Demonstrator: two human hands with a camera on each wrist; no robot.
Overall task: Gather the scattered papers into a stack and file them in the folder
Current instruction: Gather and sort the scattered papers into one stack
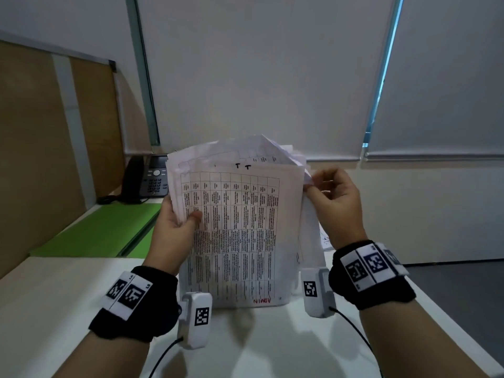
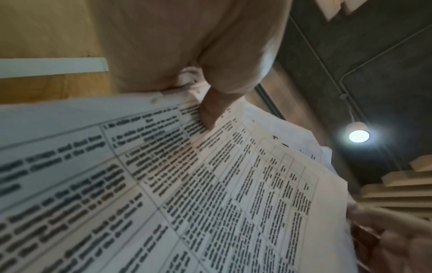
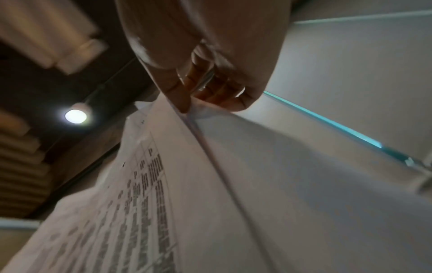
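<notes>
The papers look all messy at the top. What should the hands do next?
Probably tap the paper stack on the white table to square it: the left hand and right hand hold it upright, bottom edge at the tabletop, top sheets uneven.

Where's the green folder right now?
Head view, left side: the green folder lies flat on the desk beyond the left hand, just in front of the black desk phone.

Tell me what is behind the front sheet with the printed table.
More loose sheets fan out crookedly above and beside the front sheet, the left hand and right hand holding the bundle upright on the desk. How many sheets is hidden.
</notes>
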